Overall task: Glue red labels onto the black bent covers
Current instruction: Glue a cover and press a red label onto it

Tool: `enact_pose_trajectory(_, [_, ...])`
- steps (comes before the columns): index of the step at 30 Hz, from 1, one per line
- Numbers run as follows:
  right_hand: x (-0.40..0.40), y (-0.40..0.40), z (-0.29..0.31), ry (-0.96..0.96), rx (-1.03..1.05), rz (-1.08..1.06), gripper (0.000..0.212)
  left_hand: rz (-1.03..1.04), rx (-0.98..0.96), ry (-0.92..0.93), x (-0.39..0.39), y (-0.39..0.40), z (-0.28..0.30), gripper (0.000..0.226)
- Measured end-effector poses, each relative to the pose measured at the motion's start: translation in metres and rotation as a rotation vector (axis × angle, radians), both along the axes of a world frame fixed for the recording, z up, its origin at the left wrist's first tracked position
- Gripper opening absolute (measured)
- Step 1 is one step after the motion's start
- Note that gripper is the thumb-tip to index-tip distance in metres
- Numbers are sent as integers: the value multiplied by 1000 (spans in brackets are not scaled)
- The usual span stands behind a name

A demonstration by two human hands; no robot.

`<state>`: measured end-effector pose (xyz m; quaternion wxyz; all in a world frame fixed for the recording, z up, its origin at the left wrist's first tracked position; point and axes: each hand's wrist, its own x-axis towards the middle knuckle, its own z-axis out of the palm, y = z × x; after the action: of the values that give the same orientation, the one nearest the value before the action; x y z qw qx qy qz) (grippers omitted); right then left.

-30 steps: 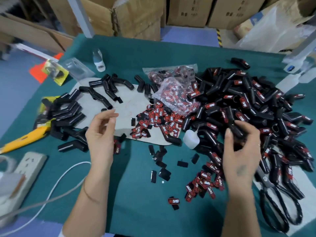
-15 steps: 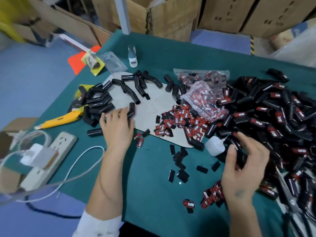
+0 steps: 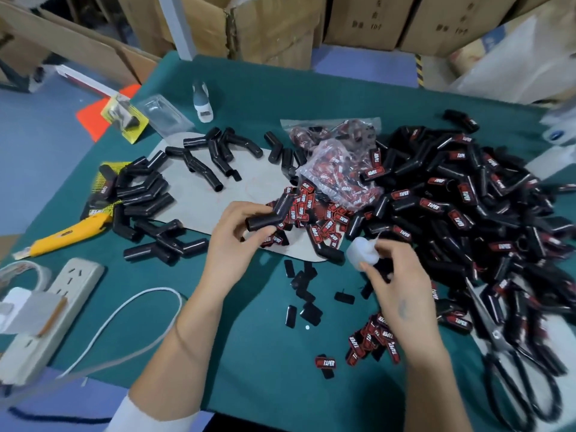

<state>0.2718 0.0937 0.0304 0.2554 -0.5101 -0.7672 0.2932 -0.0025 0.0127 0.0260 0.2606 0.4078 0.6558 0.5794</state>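
Observation:
My left hand grips a plain black bent cover above the grey sheet. My right hand holds a small white glue bottle by its lower end. Loose red labels lie in a heap just behind both hands, and a smaller bunch of labels lies near my right wrist. Unlabelled black covers are piled at the left. A large heap of labelled covers fills the right side.
A clear bag of labels sits at the back centre. Black scissors lie at the front right. A yellow utility knife, a white power strip with cable, and a white bottle lie on the green table. Cardboard boxes stand behind.
My left hand picked a black bent cover from the left pile and brought it toward the middle. My right hand left the labelled heap and took up the white glue bottle.

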Motion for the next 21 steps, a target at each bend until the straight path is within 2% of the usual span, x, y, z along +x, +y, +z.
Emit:
enact_pose_trajectory(3, [0,-1,1,-10,44,16,31,-45,5,-209,11,3,-2,40])
enact_pose_trajectory(7, [-3,-2,0,-17,68,-39,26,-48,41,-345,21,4,-6,28])
enact_pose_trajectory(11, [-5,-6,11,391,-163,-62,22,-214,157,-524,21,3,-7,44])
enact_pose_trajectory(13, [-7,-11,17,593,-276,-35,23,-256,140,-550,22,2,-8,54])
enact_pose_trajectory(16, [-11,-18,18,796,-435,65,43,-279,105,-561,25,-1,-9,54])
enact_pose_trajectory(19, [-18,-21,20,822,-450,55,51,-279,81,-469,29,-1,-6,39])
enact_pose_trajectory(21, [-19,-22,20,789,-418,24,49,-258,57,-438,31,0,-5,29])
